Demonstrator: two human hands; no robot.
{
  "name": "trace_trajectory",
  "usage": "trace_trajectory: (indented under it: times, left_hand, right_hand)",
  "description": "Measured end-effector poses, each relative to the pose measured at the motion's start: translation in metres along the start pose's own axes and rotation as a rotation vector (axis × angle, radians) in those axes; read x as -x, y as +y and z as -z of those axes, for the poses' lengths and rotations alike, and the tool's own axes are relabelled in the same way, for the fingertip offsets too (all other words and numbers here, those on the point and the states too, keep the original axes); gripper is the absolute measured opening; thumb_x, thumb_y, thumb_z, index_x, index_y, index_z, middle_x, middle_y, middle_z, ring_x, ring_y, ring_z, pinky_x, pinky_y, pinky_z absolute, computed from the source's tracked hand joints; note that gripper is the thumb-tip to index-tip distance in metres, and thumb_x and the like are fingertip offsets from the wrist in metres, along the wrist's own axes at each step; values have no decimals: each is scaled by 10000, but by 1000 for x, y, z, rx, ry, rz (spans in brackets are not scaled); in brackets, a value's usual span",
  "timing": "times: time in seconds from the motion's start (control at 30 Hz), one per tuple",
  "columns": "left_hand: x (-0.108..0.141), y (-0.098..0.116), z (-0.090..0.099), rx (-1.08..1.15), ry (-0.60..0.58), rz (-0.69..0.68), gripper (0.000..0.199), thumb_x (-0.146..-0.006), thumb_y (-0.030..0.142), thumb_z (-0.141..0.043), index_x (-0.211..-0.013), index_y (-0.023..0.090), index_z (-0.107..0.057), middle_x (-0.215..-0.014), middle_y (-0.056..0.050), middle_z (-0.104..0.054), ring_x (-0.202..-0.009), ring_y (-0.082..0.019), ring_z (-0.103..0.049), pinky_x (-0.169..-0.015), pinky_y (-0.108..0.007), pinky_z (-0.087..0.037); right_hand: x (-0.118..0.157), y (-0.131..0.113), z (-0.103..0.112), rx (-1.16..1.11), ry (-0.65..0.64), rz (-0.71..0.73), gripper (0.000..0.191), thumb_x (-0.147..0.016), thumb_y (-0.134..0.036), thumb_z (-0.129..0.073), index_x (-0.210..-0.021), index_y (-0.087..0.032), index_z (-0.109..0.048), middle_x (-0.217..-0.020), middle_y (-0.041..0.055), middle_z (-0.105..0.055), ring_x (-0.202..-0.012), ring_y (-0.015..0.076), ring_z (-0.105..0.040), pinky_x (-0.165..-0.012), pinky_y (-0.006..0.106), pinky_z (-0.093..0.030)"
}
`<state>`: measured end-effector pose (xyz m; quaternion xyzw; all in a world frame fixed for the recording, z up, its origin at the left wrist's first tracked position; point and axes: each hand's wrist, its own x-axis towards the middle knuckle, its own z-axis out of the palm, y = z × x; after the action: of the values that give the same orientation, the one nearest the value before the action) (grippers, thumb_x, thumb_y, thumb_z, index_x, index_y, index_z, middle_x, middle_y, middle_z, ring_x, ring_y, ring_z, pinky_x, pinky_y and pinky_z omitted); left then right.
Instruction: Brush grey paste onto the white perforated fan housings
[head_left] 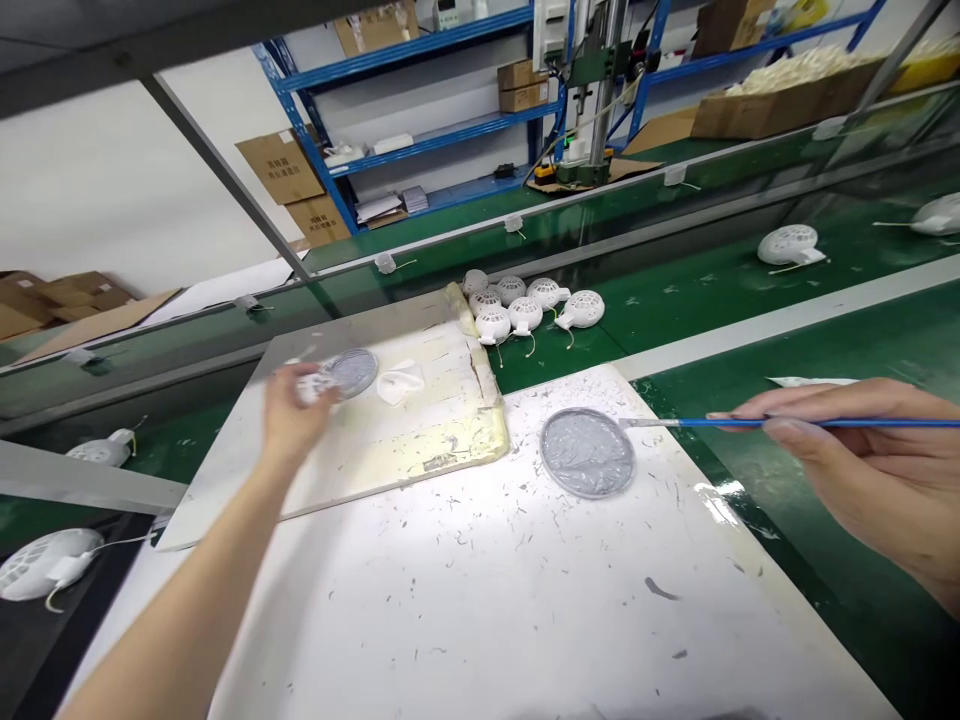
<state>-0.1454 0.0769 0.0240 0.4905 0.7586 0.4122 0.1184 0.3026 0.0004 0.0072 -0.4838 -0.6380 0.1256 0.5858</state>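
Observation:
My right hand point(862, 460) is closed around a thin blue-handled paintbrush point(720, 422). The brush's tip meets the right rim of a shallow round dish point(587, 452) coated with grey paste, which lies on the white board point(465, 590). At the left, my left hand point(294, 410) is closed on a small white piece point(315, 386), blurred and partly hidden by the fingers. That hand is just left of a second round dish point(355, 371) of grey paste on the raised panel point(442, 430). A crumpled white tissue point(400, 382) lies beside this dish.
Several white vented housings point(525, 312) with short wires cluster behind the panel on the green conveyor point(690, 300). Another white housing point(791, 245) lies farther right, and one point(52, 562) at the lower left. A metal rail point(225, 165) slants across behind; blue shelving point(420, 140) stands beyond.

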Motion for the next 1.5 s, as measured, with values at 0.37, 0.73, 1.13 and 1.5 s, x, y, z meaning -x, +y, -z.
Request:
trace_trajectory:
  times: [0.37, 0.73, 1.13, 1.5]
  left_hand:
    - [-61, 50, -4, -604, -148, -184, 411, -869, 457, -524, -1143, 153, -564, -1345, -166, -411, -1353, -418, -214, -1059, -571, -288]
    - [-40, 160, -231, -756, -599, -489, 559, -688, 229, -723, -1221, 129, -583, -1361, -186, -504, -1301, -378, -379, -1037, -573, -324]
    - [-59, 134, -131, -226, -543, -141, 605, -474, 163, -830, -1024, 164, -578, -1232, -173, -541, -1165, -396, -530, -969, -499, -456]
    - [12, 66, -41, 1164, -368, 663, 166, -892, 251, -581, -1038, 173, -571, -1115, -124, -637, -1039, -261, -649, -717, -336, -623]
  right_hand:
    - [1, 26, -4, 6, -185, -96, 40, -851, -280, -675, -825, -252, -689, -866, 9, -717, -790, 135, -686, -713, 219, -579]
    - [-14, 27, -20, 60, -586, -156, 217, -908, -358, -559, -840, -231, -722, -865, 51, -722, -801, 193, -687, -689, 295, -549]
    - [-5, 40, -43, -292, -500, -560, 323, -757, -523, -720, -764, -203, -678, -789, 55, -706, -743, 184, -700, -719, 300, -586]
    - [-6, 46, -56, -608, -301, -884, 359, -634, -448, -851, -769, -178, -656, -752, 40, -728, -714, 164, -719, -764, 308, -613]
